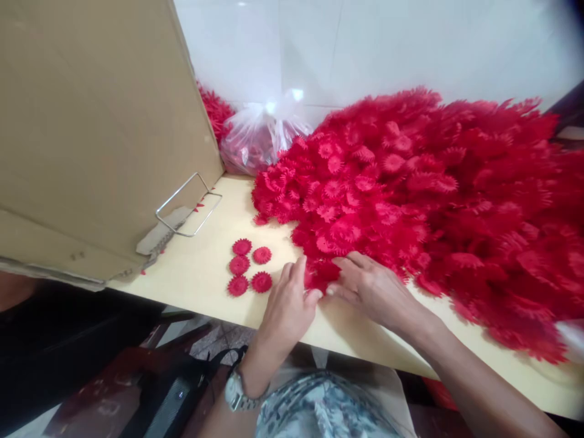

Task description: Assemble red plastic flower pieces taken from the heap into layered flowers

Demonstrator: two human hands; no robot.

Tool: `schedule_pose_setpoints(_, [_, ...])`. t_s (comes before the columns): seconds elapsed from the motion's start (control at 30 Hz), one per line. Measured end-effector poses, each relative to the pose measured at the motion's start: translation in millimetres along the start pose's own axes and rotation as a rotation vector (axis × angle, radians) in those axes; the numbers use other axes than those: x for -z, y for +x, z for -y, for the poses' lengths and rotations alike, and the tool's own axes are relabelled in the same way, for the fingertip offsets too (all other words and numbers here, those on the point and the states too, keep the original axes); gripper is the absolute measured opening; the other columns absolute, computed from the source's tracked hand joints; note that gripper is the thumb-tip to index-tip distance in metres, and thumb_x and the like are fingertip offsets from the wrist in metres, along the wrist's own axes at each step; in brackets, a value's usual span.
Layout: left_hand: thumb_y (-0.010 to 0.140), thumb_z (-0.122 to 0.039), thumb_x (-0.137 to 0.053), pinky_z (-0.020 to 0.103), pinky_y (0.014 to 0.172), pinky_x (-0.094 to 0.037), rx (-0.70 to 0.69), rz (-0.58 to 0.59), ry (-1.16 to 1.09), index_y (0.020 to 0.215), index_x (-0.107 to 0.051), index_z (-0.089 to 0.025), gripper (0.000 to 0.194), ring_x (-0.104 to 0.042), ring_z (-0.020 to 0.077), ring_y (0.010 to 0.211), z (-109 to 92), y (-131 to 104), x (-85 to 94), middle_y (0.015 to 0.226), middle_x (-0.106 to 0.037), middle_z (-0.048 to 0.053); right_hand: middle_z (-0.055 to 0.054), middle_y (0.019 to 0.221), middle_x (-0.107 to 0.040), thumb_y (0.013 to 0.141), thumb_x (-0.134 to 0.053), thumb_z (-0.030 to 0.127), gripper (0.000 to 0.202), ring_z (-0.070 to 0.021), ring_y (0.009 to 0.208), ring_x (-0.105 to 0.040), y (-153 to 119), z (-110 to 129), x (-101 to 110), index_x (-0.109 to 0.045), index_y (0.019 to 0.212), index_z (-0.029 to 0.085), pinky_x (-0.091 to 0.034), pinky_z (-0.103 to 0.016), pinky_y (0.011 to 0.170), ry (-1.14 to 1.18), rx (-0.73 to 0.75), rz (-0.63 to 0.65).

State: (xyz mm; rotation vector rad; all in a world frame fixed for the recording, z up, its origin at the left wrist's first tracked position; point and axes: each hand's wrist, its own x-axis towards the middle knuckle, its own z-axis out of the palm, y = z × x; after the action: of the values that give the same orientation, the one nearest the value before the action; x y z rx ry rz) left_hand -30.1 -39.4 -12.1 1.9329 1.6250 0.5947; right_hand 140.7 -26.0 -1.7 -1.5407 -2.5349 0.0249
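Note:
My left hand (289,301), with a metal-banded watch on its wrist, is at the near edge of a red flower pile. Its thumb and fingers are closed around the side of some red fabric-like flower pieces (322,272). From the other side, my right hand (369,286) grips the same pieces with curled fingers and thumb. How many pieces lie between my hands is hard to make out. Left of my hands, several small round red flowers with toothed edges (239,265) lie flat on the pale tabletop (205,286).
A large heap of red flowers (392,182) covers the back and right of the table. Behind it stands a tied clear plastic bag (260,137). A tall cardboard panel (104,134) rises at the left, with a bent wire frame (189,204) beside it. Part of another person (59,340) shows at lower left.

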Motion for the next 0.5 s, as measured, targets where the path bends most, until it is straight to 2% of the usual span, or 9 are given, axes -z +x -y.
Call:
schedule_pose_setpoints(0.07, [0.079, -0.016, -0.052, 0.039, 0.095, -0.043, 0.000, 0.027, 0.057, 0.139, -0.031, -0.012, 0.064, -0.052, 0.0270, 0.113, -1, 0, -0.1, 0.123, -0.051, 0.016, -0.007, 0.086, -0.061, 0.083, -0.060, 0.033, 0.024, -0.0195, 0.073, -0.060, 2, 5, -3, -0.060, 0.099, 0.014, -0.043, -0.027, 0.060, 0.010, 0.015, 0.033])
schedule_pose_setpoints(0.17, [0.079, -0.013, -0.049, 0.039, 0.098, -0.041, -0.025, 0.035, 0.146, 0.141, -0.026, -0.011, 0.066, -0.047, 0.0291, 0.122, -1, 1, -0.8, 0.133, -0.041, 0.020, -0.004, 0.076, -0.058, 0.083, -0.059, 0.019, 0.006, -0.0166, 0.067, -0.057, 6, 8, -9, -0.060, 0.079, 0.015, -0.040, -0.026, 0.058, 0.012, 0.035, 0.058])
schedule_pose_setpoints(0.23, [0.080, -0.010, -0.047, 0.041, 0.101, -0.039, -0.060, 0.012, 0.206, 0.141, -0.025, -0.010, 0.065, -0.042, 0.0310, 0.127, 1, 5, -1.8, 0.139, -0.034, 0.022, -0.003, 0.072, -0.056, 0.083, -0.054, 0.011, 0.014, -0.0150, 0.063, -0.055, 8, 7, -11, -0.059, 0.071, 0.016, -0.038, -0.025, 0.055, 0.000, 0.048, 0.011])
schedule_pose_setpoints(0.3, [0.079, -0.008, -0.046, 0.042, 0.102, -0.038, -0.090, -0.012, 0.257, 0.141, -0.022, -0.010, 0.066, -0.035, 0.0332, 0.132, 2, 11, -2.1, 0.145, -0.025, 0.025, -0.004, 0.072, -0.055, 0.084, -0.052, 0.012, 0.017, -0.0157, 0.064, -0.053, 9, 5, -10, -0.059, 0.070, 0.016, -0.038, -0.026, 0.056, -0.037, 0.073, -0.088])
schedule_pose_setpoints(0.37, [0.078, -0.005, -0.047, 0.043, 0.101, -0.038, -0.117, -0.014, 0.290, 0.142, -0.019, -0.008, 0.069, -0.031, 0.0349, 0.134, 2, 19, -1.0, 0.148, -0.016, 0.029, -0.009, 0.084, -0.059, 0.084, -0.054, 0.018, 0.009, -0.0193, 0.074, -0.054, 11, 1, -6, -0.063, 0.084, 0.016, -0.041, -0.029, 0.063, -0.098, 0.075, -0.208])
schedule_pose_setpoints(0.43, [0.076, -0.004, -0.048, 0.043, 0.099, -0.040, -0.131, -0.008, 0.310, 0.142, -0.016, -0.008, 0.073, -0.031, 0.0355, 0.134, 1, 27, 1.7, 0.149, -0.009, 0.031, -0.016, 0.112, -0.056, 0.080, -0.060, 0.024, 0.033, -0.0248, 0.088, -0.053, 14, -4, -1, -0.058, 0.112, 0.017, -0.042, -0.035, 0.071, -0.174, 0.043, -0.278])
schedule_pose_setpoints(0.5, [0.074, -0.005, -0.050, 0.042, 0.097, -0.042, -0.128, 0.000, 0.326, 0.142, -0.015, -0.008, 0.076, -0.034, 0.0349, 0.132, -2, 34, 5.0, 0.149, -0.012, 0.030, -0.018, 0.137, -0.041, 0.075, -0.066, 0.026, 0.061, -0.0285, 0.097, -0.052, 18, -10, 2, -0.043, 0.132, 0.022, -0.043, -0.040, 0.076, -0.230, 0.001, -0.271])
